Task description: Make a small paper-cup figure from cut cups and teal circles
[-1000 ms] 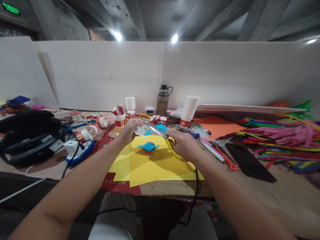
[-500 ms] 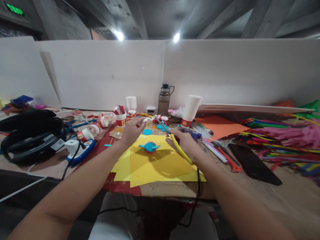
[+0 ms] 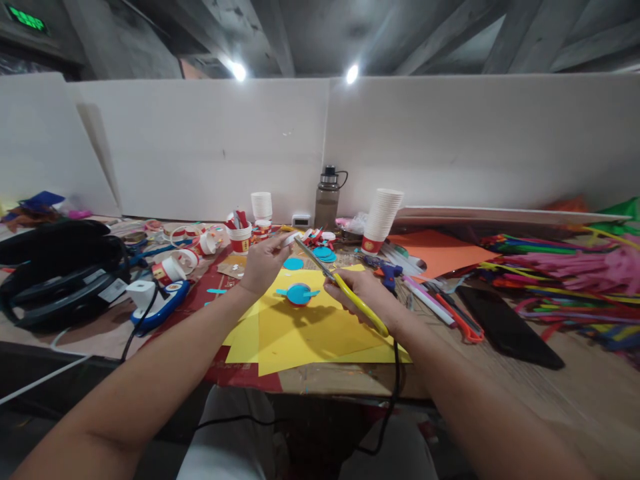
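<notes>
My left hand (image 3: 267, 263) pinches a small white paper piece (image 3: 292, 239) between thumb and fingertips. In my right hand (image 3: 364, 293) are yellow-handled scissors (image 3: 316, 259), their blades pointing up and left. The blade tips meet the white piece beside my left fingertips; whether they are cutting into it I cannot tell. Below and between my hands, a small round piece with a blue paper top (image 3: 299, 294) and blue strips sticking out at both sides rests on yellow paper sheets (image 3: 310, 340). Beyond it lie a blue disc (image 3: 293, 264) and a pile of blue discs (image 3: 325, 254).
Stacked paper cups (image 3: 383, 220), a water bottle (image 3: 327, 200) and a glue gun (image 3: 389, 273) stand or lie beyond my right hand. Farther right are a phone (image 3: 510, 327) and coloured pipe cleaners (image 3: 585, 273). A blue-and-white power strip (image 3: 160, 307) and a black case (image 3: 60, 273) lie left.
The scissors have moved left and slightly down, bringing their tips to the white piece. My right hand has shifted slightly left with them, while my left hand stays nearly in place.
</notes>
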`<state>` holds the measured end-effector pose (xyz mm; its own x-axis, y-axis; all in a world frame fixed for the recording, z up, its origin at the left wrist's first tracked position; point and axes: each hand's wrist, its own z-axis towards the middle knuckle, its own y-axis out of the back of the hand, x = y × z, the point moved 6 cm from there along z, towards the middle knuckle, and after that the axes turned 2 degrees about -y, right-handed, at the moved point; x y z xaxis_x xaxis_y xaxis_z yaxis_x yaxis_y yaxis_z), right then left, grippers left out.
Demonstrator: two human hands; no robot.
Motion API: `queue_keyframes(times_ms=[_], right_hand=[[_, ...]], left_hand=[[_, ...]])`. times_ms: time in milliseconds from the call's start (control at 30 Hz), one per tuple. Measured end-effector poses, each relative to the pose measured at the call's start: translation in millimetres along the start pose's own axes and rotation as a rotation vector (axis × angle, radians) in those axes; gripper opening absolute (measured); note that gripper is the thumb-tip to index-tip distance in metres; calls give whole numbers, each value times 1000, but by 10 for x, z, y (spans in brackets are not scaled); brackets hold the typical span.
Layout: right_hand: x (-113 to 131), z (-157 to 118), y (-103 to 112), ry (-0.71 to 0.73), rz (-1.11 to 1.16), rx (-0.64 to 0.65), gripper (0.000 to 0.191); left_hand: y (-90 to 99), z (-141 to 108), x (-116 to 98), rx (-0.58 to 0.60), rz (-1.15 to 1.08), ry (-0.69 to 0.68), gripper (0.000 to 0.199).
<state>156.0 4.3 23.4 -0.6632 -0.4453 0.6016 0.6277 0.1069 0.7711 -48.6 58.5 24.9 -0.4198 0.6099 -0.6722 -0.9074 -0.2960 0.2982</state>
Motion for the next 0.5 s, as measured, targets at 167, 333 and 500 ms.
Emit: queue_keyframes(times_ms=[167, 333, 500], right_hand=[[-13, 7, -15, 14, 2, -2, 30], [10, 0, -5, 3, 8, -7, 29], [13, -2, -5, 2, -4, -23, 28]], left_hand=[[-34, -13, 24, 28, -54, 26, 38], [-40, -17, 12, 35, -56, 25, 40], [-44, -18, 4, 42, -55, 35, 39]])
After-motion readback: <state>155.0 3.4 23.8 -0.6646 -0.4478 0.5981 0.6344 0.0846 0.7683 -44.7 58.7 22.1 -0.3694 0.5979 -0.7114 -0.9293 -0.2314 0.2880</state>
